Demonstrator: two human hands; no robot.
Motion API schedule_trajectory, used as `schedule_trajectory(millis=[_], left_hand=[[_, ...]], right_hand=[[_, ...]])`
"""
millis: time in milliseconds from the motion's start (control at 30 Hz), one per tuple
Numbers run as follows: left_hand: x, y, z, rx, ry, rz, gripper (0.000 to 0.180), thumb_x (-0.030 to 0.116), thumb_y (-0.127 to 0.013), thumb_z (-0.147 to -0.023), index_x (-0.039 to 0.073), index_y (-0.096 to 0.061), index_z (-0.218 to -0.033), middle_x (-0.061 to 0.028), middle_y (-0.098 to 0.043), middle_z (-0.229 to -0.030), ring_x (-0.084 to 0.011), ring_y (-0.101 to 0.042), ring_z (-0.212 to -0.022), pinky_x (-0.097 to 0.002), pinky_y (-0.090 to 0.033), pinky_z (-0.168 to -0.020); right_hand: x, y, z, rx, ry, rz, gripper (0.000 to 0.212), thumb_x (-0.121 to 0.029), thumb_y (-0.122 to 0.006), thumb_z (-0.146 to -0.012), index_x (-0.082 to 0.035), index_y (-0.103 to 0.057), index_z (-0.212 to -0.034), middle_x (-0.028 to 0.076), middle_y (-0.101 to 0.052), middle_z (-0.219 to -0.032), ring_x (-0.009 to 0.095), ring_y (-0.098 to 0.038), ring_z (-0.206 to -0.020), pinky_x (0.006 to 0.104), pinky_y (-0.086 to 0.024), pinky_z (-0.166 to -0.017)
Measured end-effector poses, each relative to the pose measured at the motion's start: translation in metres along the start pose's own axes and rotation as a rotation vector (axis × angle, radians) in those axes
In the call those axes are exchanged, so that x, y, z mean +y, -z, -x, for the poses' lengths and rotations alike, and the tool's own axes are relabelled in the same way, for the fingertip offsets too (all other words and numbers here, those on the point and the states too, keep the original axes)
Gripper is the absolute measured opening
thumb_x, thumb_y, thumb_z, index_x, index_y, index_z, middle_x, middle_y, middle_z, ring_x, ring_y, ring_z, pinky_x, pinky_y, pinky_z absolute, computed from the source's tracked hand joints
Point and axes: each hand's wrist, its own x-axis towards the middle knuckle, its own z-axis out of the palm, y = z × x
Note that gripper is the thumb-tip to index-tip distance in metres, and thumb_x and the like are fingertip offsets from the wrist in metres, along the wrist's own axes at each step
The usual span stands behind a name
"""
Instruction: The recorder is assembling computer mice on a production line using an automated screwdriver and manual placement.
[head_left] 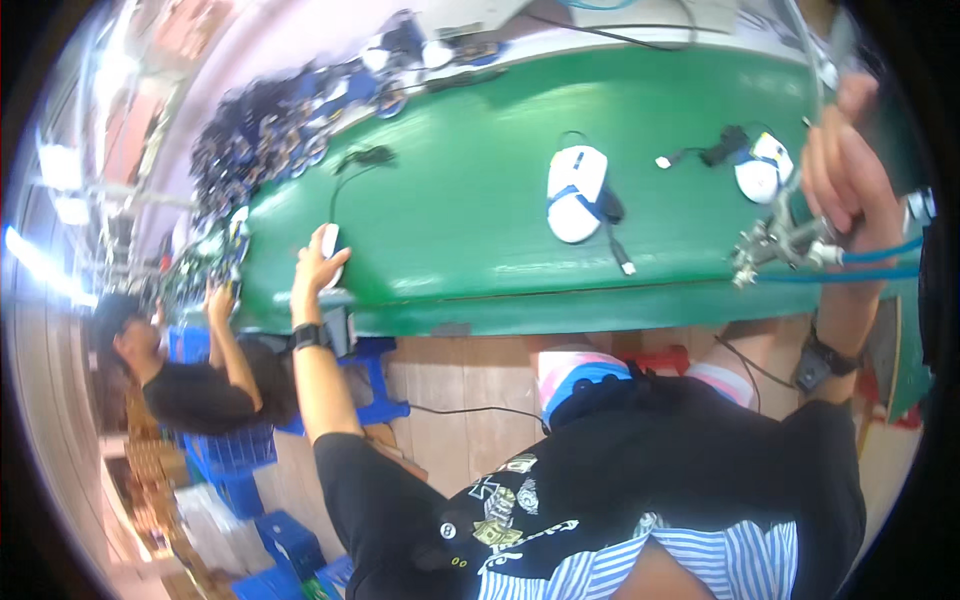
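Observation:
My left hand (318, 262) is at the left part of the green table, fingers closed around a white computer mouse (331, 240). A dark cable runs from that mouse toward a coiled bundle (366, 157). At the far right, my right hand (848, 165) is raised with its fingers curled; what they hold, if anything, is hidden. Just below it are metal fittings (785, 243) with blue hoses. A white mouse (577, 195) with a blue strap lies mid-table. Another white mouse (762, 172), its cable bundled beside it, lies close to my right hand.
Many dark cables and mice (265, 140) are heaped along the table's far left side. A person in black (205, 385) works at the left. Blue stools (375, 385) stand below the green table (460, 240). Blue hoses (880, 262) cross its right end.

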Motion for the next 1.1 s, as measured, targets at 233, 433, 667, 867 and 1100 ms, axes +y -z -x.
schedule_trajectory(millis=[233, 433, 667, 867, 1100], left_hand=[[0.018, 0.017, -0.021, -0.137, -0.047, 0.021, 0.078, 0.032, -0.067, -0.08, 0.02, -0.033, -0.149, -0.0303, -0.063, -0.121, -0.0448, -0.061, -0.113, -0.0481, -0.048, -0.097], [0.021, 0.025, -0.031, -0.166, -0.137, 0.069, 0.059, 0.026, -0.062, -0.083, 0.009, -0.048, -0.138, -0.0245, -0.067, -0.111, -0.0355, -0.066, -0.101, -0.0433, -0.052, -0.09], [0.135, 0.031, 0.079, -0.311, 0.023, 1.528, 0.05, 0.04, -0.054, -0.094, 0.014, -0.05, -0.137, -0.0165, -0.065, -0.1, -0.0279, -0.066, -0.089, -0.0416, -0.057, -0.073], [0.275, -0.044, 0.192, -0.719, 0.041, 2.462, 0.065, 0.052, -0.058, -0.093, 0.011, -0.044, -0.141, -0.0225, -0.055, -0.118, -0.0317, -0.056, -0.092, -0.0407, -0.051, -0.074], [0.319, -0.067, 0.237, -0.467, -0.054, 2.465, 0.054, 0.047, -0.05, -0.098, 0.025, -0.039, -0.146, -0.0199, -0.055, -0.119, -0.0344, -0.058, -0.098, -0.0419, -0.051, -0.075]], right_hand=[[-0.007, -0.002, 0.003, 0.113, 0.117, 0.113, 0.025, -0.014, -0.06, -0.093, 0.0, -0.051, -0.112, -0.003, -0.043, -0.054, 0.005, -0.039, -0.042, 0.0212, -0.032, -0.042], [-0.005, 0.023, 0.004, 0.089, 0.113, 0.118, 0.01, -0.009, -0.068, -0.084, -0.001, -0.066, -0.091, 0.001, -0.063, -0.069, 0.006, -0.057, -0.06, 0.0237, -0.046, -0.055], [0.0, 0.002, 0.008, 0.092, 0.073, 0.083, 0.013, -0.01, -0.068, -0.08, -0.001, -0.066, -0.089, 0.004, -0.064, -0.073, 0.011, -0.059, -0.069, 0.0292, -0.05, -0.068], [-0.017, -0.051, 0.004, 0.152, -0.085, 0.09, 0.02, -0.004, -0.063, -0.086, -0.001, -0.052, -0.102, 0.001, -0.051, -0.06, 0.009, -0.044, -0.04, 0.0244, -0.034, -0.038], [-0.042, -0.147, -0.003, 0.136, -0.152, -0.112, 0.026, -0.019, -0.064, -0.09, -0.002, -0.053, -0.107, -0.004, -0.041, -0.059, 0.006, -0.041, -0.046, 0.0215, -0.035, -0.044]])
